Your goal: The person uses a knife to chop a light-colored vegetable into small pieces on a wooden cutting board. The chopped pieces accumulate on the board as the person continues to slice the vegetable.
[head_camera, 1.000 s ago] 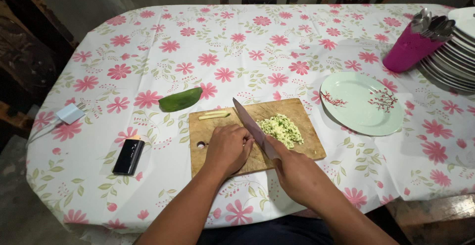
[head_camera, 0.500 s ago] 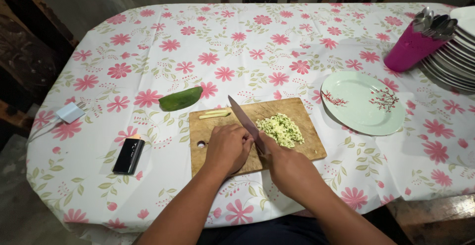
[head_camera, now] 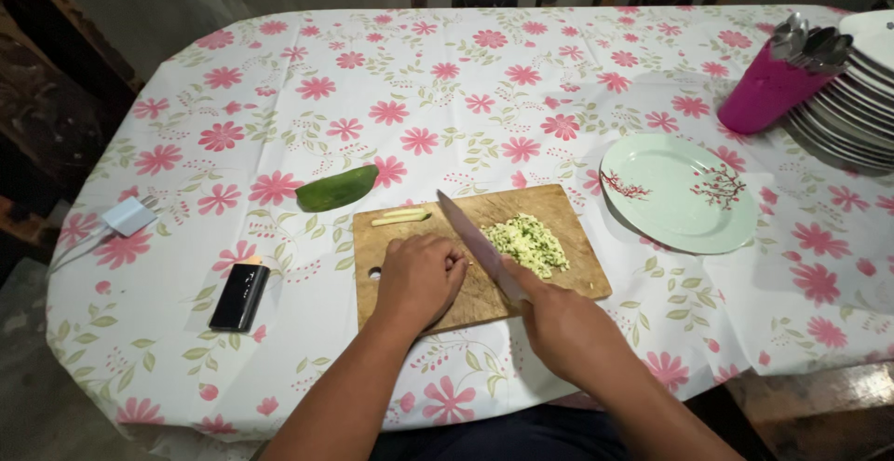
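Knife (head_camera: 480, 244) gripped in right hand (head_camera: 563, 326), left hand (head_camera: 419, 279) curled on cutting board (head_camera: 568, 214), beside chopped greens (head_camera: 526, 242)

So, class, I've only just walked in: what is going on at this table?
A person is chopping a vegetable on a wooden cutting board. The right hand grips a large knife, its blade angled across the board beside a pile of finely chopped green pieces. The left hand rests curled on the board next to the blade; what it holds is hidden. Two pale strips lie at the board's far edge, a green cucumber piece on the flowered tablecloth, and an empty green plate to the right.
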